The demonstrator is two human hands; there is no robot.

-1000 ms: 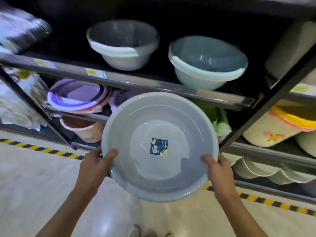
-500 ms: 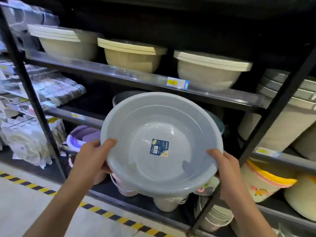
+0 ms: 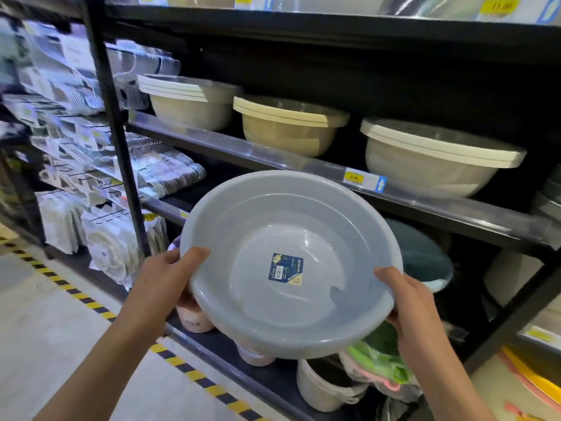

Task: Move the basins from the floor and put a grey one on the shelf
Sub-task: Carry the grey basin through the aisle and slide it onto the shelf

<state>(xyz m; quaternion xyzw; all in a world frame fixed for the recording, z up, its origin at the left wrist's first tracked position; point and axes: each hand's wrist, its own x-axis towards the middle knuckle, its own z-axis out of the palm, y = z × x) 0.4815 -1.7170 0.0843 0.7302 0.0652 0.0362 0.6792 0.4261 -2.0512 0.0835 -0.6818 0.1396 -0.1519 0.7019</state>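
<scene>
I hold a round grey basin with a blue sticker inside, tilted toward me, in front of a black shelf unit. My left hand grips its left rim and my right hand grips its right rim. The basin hangs just below the shelf board that carries cream and beige basins. A dark teal basin sits on the level behind the grey one, partly hidden by it.
A black upright post stands left of the basin, with packaged goods hanging beyond it. Pink and white tubs fill the bottom level. Yellow-black tape marks the floor along the shelf. A price tag sits on the board edge.
The view has risen from the low shelves to the cream-basin level. Both hands have lifted the grey basin up toward that shelf, keeping the same grip.
</scene>
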